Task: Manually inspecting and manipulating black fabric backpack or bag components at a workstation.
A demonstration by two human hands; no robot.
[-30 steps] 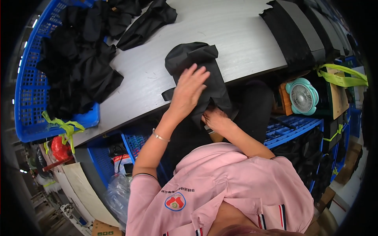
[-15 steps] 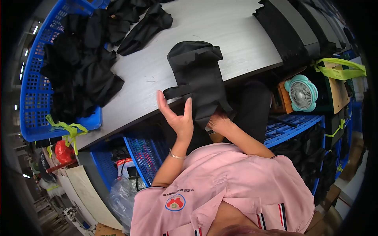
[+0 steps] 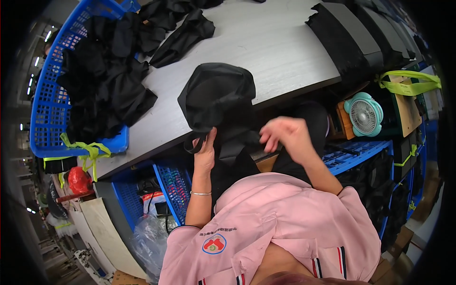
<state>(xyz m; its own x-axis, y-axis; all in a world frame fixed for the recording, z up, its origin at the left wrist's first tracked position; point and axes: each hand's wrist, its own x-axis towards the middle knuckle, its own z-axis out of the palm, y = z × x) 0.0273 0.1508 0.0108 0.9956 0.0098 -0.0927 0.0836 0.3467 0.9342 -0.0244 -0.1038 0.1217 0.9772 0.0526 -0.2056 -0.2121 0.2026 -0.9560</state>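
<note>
A black fabric piece (image 3: 216, 92), its rounded opening spread wide, lies partly on the table's front edge and hangs down toward my lap. My left hand (image 3: 205, 151) is closed on its near left edge, where a short black strap loop (image 3: 194, 143) sticks out beside the fingers. To the right of the fabric, my right hand (image 3: 288, 137) is raised with loosely bent fingers apart, slightly blurred, and nothing shows in it. A black flap (image 3: 237, 145) of the same piece hangs between my hands.
At left, a blue plastic basket (image 3: 39, 121) holds heaped black fabric pieces; more (image 3: 185, 38) lie beside it on the grey table (image 3: 280, 42). Stacked black and grey panels (image 3: 351, 40) sit at far right. A teal fan (image 3: 364, 114) and blue crates (image 3: 354, 159) stand below the table.
The black fabric piece has turned and spread into a rounder shape, shifting left. My left hand has come down and closed on it. My right hand has left the fabric's lower end, moving up and right.
</note>
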